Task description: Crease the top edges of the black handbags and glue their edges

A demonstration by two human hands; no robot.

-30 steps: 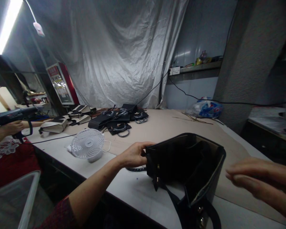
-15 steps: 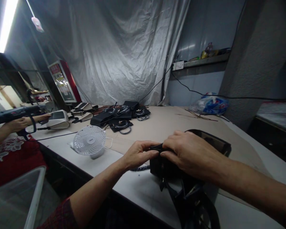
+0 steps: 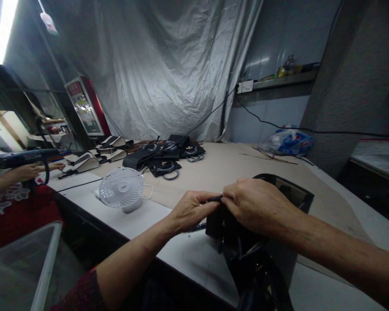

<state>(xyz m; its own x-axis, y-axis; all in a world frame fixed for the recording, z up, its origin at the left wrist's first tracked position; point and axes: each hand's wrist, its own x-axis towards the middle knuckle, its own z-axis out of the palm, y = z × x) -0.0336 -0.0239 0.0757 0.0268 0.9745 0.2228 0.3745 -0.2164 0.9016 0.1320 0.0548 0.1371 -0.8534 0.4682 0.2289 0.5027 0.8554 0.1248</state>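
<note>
A black handbag (image 3: 218, 224) with a strap and gold-coloured fittings sits at the table's near edge, its top gaping toward the right. My left hand (image 3: 194, 209) pinches the bag's upper edge at its left corner between thumb and fingers. Right beside it, my right hand (image 3: 251, 203) grips the same edge with curled fingers, covering much of the bag's top. A wrapped handle (image 3: 199, 227) pokes out to the left, below my left hand. The strap (image 3: 266, 276) hangs down in front of the table.
A white fan (image 3: 121, 188) stands left of my hands. Several black bags (image 3: 155, 155) and cream-and-black bags (image 3: 87, 162) lie farther back. At left, a co-worker's hand (image 3: 24, 172) holds a heat gun (image 3: 22, 158). A plastic bin (image 3: 48, 263) stands at lower left, a plastic bag (image 3: 288, 141) at back right.
My hands have closed in on each other along the bag's edge, and my right fingers are curled tighter. The co-worker's other hand has left the cream bag. The view has shifted slightly.
</note>
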